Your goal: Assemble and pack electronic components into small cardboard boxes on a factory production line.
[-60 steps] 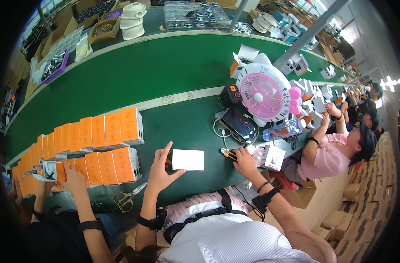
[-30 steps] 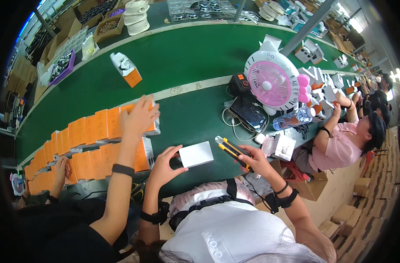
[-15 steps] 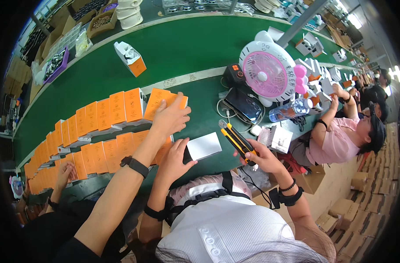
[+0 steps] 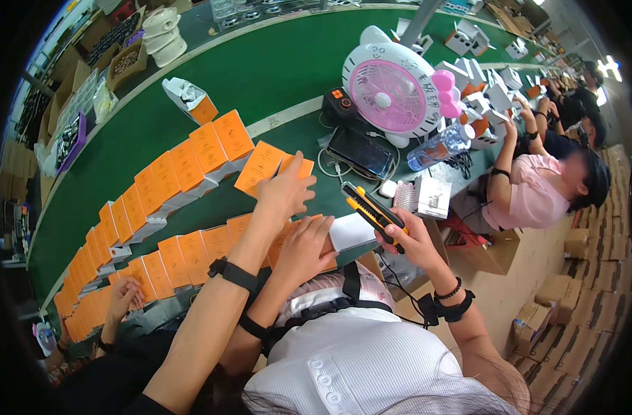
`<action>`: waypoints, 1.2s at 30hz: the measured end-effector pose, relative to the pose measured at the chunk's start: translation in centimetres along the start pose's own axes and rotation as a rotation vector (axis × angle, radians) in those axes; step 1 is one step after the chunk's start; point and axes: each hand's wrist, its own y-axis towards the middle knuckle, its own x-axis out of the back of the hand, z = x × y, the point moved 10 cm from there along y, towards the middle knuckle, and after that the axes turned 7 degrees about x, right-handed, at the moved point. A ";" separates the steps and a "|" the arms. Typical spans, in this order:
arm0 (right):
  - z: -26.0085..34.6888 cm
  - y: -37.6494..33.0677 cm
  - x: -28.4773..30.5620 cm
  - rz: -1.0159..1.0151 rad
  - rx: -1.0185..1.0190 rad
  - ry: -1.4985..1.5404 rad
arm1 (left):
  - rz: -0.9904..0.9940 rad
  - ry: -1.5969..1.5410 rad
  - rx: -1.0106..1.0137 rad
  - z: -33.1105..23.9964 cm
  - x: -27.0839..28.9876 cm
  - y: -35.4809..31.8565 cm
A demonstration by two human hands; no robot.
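Right hand (image 4: 411,238), in the middle of the frame, is wrapped tight around a yellow and black box cutter (image 4: 372,213). The cutter points up and to the left, over the near edge of the green table (image 4: 274,69).

Left hand (image 4: 307,247) sits just left of it. Its fingers are loosely bent and rest on a small white box (image 4: 352,231), which lies at the table's near edge between the two hands.

Another person's hand (image 4: 285,192) reaches in from the lower left, wearing a black wristband (image 4: 231,274). It lies flat on an orange box (image 4: 264,168), just above the left hand.

Rows of orange boxes (image 4: 157,200) fill the left side of the table. A pink fan (image 4: 392,90), a black phone (image 4: 361,153) and a water bottle (image 4: 437,146) crowd the upper right. Open green table shows only farther up, past the boxes.
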 end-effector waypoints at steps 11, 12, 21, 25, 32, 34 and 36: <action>0.1 -3.6 3.7 -0.243 -0.027 -0.013 | 0.058 -0.088 -0.037 -1.4 -1.2 3.1; 0.0 -4.0 3.9 -0.263 -0.030 0.005 | 0.064 -0.087 -0.057 -1.6 -1.3 3.2; 1.5 -4.7 6.2 -0.154 0.005 -0.770 | 0.044 -0.052 -0.116 -0.4 -1.0 3.8; 1.7 -4.2 6.0 -0.012 0.042 -1.053 | 0.030 -0.031 -0.134 -0.5 -1.0 3.5; 2.4 -2.2 3.6 0.160 0.240 -1.255 | 0.027 -0.015 -0.133 -0.3 -0.8 3.4; 2.4 -2.0 3.4 0.181 0.247 -1.253 | 0.034 -0.025 -0.129 -0.2 -0.8 3.3; 2.1 -1.9 3.2 0.200 0.243 -1.234 | 0.056 -0.031 -0.122 -0.1 -1.1 3.2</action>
